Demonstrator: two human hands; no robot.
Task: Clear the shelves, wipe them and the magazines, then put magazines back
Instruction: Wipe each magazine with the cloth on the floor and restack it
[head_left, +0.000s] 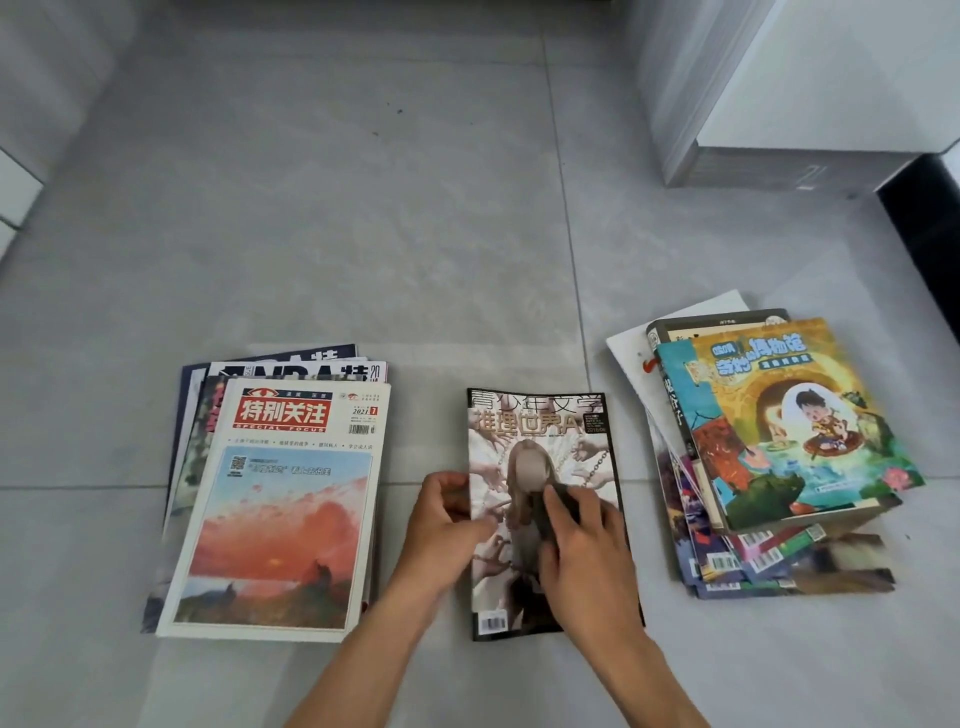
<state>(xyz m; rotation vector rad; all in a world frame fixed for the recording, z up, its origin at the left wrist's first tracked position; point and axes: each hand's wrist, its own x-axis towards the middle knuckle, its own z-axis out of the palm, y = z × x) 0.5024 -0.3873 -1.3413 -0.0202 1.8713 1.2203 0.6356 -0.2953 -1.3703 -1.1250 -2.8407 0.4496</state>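
Note:
A single dark-bordered magazine (540, 431) lies flat on the grey tiled floor in front of me. My left hand (447, 530) grips its left edge, fingers curled over the spine side. My right hand (582, 540) presses a dark grey cloth (558, 506) onto the cover's middle, fingers wrapped over it. To the left sits a stack of magazines (280, 509) topped by a white one with a red title box and a sunset picture. At the right is a looser pile of magazines and books (779, 441), a colourful cartoon cover on top.
A white shelf unit (810, 88) stands at the back right, with a dark gap (930, 234) beside it. White furniture edges (21, 171) show at the far left. Grey floor tiles (363, 234) stretch between the piles and the back.

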